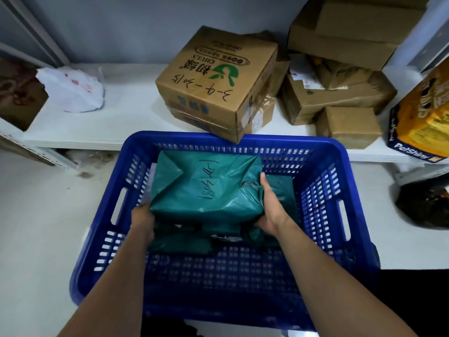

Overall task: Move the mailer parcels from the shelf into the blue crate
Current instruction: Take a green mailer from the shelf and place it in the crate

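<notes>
Inside the blue crate [323, 190], green mailer parcel [206, 188], left hand [142, 220] and right hand [269, 205] grip clasping its ends

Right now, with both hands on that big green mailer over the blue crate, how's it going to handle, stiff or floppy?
The green mailer probably holds its shape: its folds form boxy corners, suggesting a carton inside. The plastic skin looks slick and loose, bunching under the right hand, so it may slip. The left hand supports its edge, hinting at bulk more than weight.

One blue crate [323, 190] is counted; green mailer parcels [206, 186], at least three; brown cartons [216, 86] on the shelf [121, 113], roughly six; one white bag [73, 90]; two hands [269, 205].
</notes>
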